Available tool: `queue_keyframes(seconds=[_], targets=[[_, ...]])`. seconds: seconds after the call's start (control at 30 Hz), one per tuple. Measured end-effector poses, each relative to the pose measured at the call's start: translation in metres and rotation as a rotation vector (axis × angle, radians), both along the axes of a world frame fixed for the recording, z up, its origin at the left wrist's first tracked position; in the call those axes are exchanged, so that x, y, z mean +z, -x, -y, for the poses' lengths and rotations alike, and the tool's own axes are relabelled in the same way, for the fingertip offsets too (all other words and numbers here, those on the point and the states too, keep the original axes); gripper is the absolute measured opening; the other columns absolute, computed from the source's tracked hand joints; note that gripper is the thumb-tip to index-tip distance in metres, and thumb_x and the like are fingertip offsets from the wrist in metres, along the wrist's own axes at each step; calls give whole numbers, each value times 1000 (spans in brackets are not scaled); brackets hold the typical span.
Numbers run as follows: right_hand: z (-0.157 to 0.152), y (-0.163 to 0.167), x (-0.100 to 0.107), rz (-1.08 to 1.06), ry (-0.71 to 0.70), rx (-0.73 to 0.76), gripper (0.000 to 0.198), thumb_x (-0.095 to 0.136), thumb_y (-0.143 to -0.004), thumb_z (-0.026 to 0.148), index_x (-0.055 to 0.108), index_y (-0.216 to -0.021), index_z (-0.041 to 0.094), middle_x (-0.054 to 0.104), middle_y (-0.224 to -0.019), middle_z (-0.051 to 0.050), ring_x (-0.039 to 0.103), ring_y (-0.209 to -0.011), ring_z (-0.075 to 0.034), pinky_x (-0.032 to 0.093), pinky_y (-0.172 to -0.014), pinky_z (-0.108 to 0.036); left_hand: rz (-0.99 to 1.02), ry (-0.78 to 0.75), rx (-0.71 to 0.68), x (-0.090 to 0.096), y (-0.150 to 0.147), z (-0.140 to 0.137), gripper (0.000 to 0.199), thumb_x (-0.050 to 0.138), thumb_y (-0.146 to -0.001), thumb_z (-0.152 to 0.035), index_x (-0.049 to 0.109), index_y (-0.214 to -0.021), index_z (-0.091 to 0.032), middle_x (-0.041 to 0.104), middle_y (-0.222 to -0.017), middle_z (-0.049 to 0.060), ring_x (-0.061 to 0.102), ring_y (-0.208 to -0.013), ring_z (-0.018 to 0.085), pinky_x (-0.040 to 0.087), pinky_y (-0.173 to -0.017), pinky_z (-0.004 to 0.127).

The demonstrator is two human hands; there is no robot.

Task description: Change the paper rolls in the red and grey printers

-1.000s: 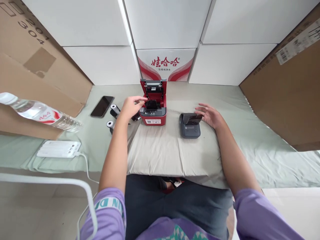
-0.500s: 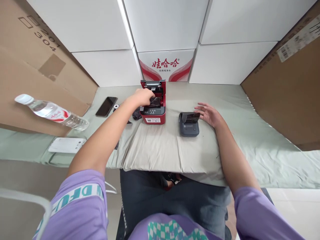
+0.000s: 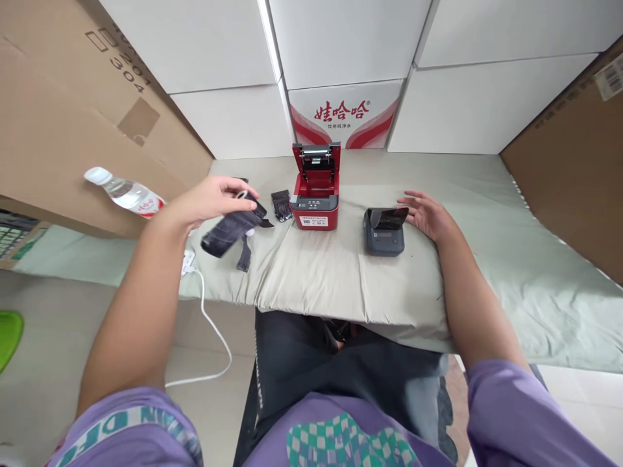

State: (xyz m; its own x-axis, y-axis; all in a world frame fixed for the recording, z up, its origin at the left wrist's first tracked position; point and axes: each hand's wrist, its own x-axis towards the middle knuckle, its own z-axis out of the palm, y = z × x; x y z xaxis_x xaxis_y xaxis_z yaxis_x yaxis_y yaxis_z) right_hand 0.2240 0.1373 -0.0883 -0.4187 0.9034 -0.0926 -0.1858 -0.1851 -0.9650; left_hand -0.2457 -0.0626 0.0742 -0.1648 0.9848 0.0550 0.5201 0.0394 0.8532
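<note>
My left hand (image 3: 219,198) is closed on a roll of dark label tape (image 3: 226,230) with a white core, held above the cloth left of the printers. A wide strip of the tape hangs from it toward me. The red label printer (image 3: 315,204) stands with its lid tipped up and its red inner bay bare. My right hand (image 3: 428,217) is open, fingers spread and curved, beside the dark grey label printer (image 3: 384,243). A glossy black strip (image 3: 388,218) rises from that printer, close to my fingertips; whether they touch it, I cannot tell.
Beside the red printer lies a small black bundle (image 3: 281,204), and a dark strip (image 3: 244,254) is nearer me. A water bottle (image 3: 127,194) leans at the left by a cardboard box (image 3: 63,130). White boxes (image 3: 345,39) line the back. A white cable (image 3: 228,353) hangs off the edge.
My left hand has lifted the dark roll out of the red printer and carried it left. My right hand has stayed beside the grey printer. The view has shifted slightly.
</note>
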Motion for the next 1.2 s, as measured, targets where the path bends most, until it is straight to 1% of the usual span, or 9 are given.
queue_keyframes(seconds=[0.13,0.27,0.37,0.47,0.67,0.83,0.93,1.07,1.2], targets=[[0,1,-2,-8,-12,-19,33,78,-77,36,71,-109,29,76,-106,-3,72,-97,-22,63,-95,-44,-245,178,17,-43,-5,4,27,86,-68,-46,82,-83,-24,70,-69,3,57,-48,16,46,-47,30],[1,3,-3,-7,-20,-47,34,77,-74,35,70,-107,28,76,-103,-4,72,-94,-22,63,-92,-43,-541,198,87,-78,-25,1,22,85,-68,-40,80,-79,-22,73,-70,6,70,-69,28,53,-67,35],[2,4,-2,-7,-30,-66,34,79,-71,34,69,-104,29,76,-100,-4,72,-93,-23,65,-88,-44,-846,285,38,-82,-43,3,23,77,-77,-36,83,-93,-20,79,-94,13,73,-98,37,56,-84,41],[2,5,-2,-33,-25,-76,35,80,-69,32,69,-102,27,75,-98,-4,73,-91,-23,65,-83,-41,-1013,382,32,-63,-53,4,38,74,-83,-48,82,-111,-23,78,-116,15,70,-112,42,54,-92,48],[-1,4,-4,-58,1,-68,32,78,-71,28,72,-102,26,76,-97,-4,73,-90,-21,64,-74,-36,-999,192,212,-34,-23,-47,43,61,-93,-51,77,-127,-30,77,-125,9,68,-120,38,53,-99,46],[-1,3,-5,-65,-6,-69,32,77,-72,27,71,-103,25,76,-97,-4,73,-89,-21,64,-76,-37,-998,321,-109,-77,-1,-119,61,70,-83,-32,66,-144,-31,72,-139,6,67,-126,32,52,-98,34],[0,3,-6,-64,-12,-69,32,77,-72,28,70,-104,25,75,-97,-4,73,-89,-21,64,-77,-38,-989,348,-221,-99,-1,-134,60,69,-80,-22,68,-140,-29,75,-132,7,70,-120,28,51,-95,31],[0,4,-7,-70,-20,-72,32,76,-74,28,70,-105,25,74,-98,-5,72,-91,-22,64,-79,-38,-928,188,-48,-95,7,-121,47,72,-76,-18,72,-122,-24,76,-122,11,69,-115,32,52,-97,38],[0,5,-6,-67,-18,-79,31,76,-72,26,70,-103,25,75,-97,-5,72,-91,-23,65,-76,-40,-595,-173,265,-71,18,-104,44,85,-69,-28,66,-109,-22,73,-109,9,69,-107,30,56,-95,42]])
